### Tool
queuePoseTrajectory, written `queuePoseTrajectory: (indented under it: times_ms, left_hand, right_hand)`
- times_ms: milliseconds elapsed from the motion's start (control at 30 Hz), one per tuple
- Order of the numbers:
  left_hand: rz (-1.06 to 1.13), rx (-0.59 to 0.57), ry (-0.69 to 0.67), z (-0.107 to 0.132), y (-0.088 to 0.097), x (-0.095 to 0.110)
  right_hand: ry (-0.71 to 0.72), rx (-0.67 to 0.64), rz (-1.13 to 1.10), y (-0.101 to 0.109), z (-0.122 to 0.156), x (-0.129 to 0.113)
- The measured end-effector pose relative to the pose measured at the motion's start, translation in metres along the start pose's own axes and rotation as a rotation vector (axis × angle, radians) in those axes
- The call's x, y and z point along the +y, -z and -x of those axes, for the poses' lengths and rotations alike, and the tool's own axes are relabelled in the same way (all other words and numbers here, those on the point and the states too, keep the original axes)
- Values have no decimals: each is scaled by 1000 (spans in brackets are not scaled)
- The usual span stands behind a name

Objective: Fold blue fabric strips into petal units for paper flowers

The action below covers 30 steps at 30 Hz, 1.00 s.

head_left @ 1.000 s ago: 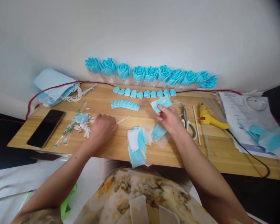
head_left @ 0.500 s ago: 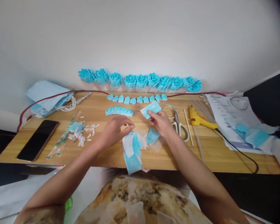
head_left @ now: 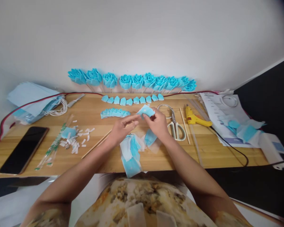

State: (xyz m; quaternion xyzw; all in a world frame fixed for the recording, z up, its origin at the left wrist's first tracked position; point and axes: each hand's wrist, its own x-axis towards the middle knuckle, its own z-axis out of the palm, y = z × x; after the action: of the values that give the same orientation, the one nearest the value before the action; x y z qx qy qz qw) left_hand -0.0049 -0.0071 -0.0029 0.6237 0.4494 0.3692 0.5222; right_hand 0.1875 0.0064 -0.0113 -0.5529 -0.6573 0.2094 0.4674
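Over the table's middle, the blue piece (head_left: 145,110) runs roughly sideways, its pale edge facing up-left. The left hand (head_left: 123,127) is loosely open at its left end, contact unclear, while the right hand (head_left: 158,123) pinches it between thumb and fingers. Phone (head_left: 24,150), scissors (head_left: 173,119) and glue gun (head_left: 196,118) lie across the wooden table (head_left: 159,161), before a pale wall (head_left: 142,37).

Blue fabric piece (head_left: 146,110), tilted, in right hand (head_left: 158,123)

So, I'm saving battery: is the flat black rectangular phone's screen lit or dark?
Dark: the flat black rectangular phone shows a plain black face, nothing glowing. Whether it's switched off, I cannot tell.
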Motion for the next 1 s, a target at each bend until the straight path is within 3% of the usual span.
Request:
queuePoseTrajectory:
  times_ms: [267,400,467,567,667,800,1000]
  left_hand:
    - [349,-121,76,0,-2,-15]
    - [614,-173,42,-1,-7,-14]
    - [727,-156,41,-3,-7,-14]
    - [816,-42,77,-8,-5,-18]
    - [827,66,103,-12,-1,-23]
    - [848,113,139,-13,1,-25]
    - [840,68,125,-11,-1,-24]
  right_hand:
    - [175,-73,161,-2,4,-1]
    - [315,-192,199,0,7,-4]
    - [367,-256,189,1,8,-6]
    - [403,-294,119,3,9,-8]
    - [309,-205,-9,4,8,-9]
    - [17,-77,-187,4,4,-5]
    - [-188,-227,-382,-5,3,-1]
